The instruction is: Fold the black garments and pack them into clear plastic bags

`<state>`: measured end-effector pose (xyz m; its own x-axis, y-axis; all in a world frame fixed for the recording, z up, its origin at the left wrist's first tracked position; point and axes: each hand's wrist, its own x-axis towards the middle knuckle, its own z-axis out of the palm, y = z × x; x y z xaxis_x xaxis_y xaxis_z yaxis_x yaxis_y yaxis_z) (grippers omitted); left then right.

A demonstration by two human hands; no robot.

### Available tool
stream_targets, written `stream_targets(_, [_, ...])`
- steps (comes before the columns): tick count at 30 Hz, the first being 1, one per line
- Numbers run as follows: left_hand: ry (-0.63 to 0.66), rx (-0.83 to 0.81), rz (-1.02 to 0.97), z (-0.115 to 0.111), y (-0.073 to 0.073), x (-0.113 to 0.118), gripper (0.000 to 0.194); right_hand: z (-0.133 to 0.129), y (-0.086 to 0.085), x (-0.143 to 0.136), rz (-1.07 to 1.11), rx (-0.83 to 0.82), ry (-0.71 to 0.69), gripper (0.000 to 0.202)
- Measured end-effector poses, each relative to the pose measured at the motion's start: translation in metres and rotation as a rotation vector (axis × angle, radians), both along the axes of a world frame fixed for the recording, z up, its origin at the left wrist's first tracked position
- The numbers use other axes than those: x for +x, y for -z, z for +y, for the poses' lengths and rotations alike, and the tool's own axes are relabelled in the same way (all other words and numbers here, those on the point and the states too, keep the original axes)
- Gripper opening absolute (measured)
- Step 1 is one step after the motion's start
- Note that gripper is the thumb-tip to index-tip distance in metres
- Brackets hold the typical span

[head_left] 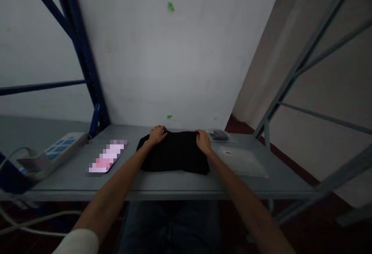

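Note:
A black cloth lies flat on the grey shelf surface, roughly rectangular, with its left edge uneven. My left hand is at its upper left edge, fingers bent over the far side. At the upper right corner, my right hand has its fingers curled on the cloth's edge. Both hands look closed on the fabric, though the fingertips are partly hidden.
To the left lie a phone with a lit, pixelated screen and a white power strip with cables. On the right are a clear plastic bag and a packet with dark contents. Metal posts flank both sides.

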<state>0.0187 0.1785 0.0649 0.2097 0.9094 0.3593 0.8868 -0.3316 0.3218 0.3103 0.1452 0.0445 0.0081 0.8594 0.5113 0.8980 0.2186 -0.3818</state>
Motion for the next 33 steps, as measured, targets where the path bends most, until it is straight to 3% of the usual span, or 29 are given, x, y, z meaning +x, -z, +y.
stream_targets(7, [0.09,0.063,-0.19,-0.023,-0.013,0.003,0.021,-0.014,-0.005,0.004,0.101,0.039,-0.002,0.032])
stream_targets(13, [0.27,0.124,-0.305,-0.085,-0.012,-0.012,0.027,-0.06,0.005,0.016,0.152,0.058,-0.074,0.028])
stream_targets(18, [0.389,0.126,-0.182,-0.127,-0.015,-0.024,0.022,-0.097,0.011,0.031,0.086,-0.052,-0.097,0.031])
stream_targets(24, [0.445,0.081,-0.018,-0.145,-0.011,-0.031,0.027,-0.122,-0.004,0.034,-0.017,-0.209,-0.071,0.032])
stream_targets(29, [0.432,0.05,-0.101,-0.158,0.0,-0.034,0.03,-0.135,-0.021,0.032,-0.067,-0.231,-0.087,0.028])
stream_targets(33, [0.345,0.113,-0.192,-0.151,-0.004,-0.04,0.029,-0.139,-0.025,0.034,-0.065,-0.269,-0.099,0.026])
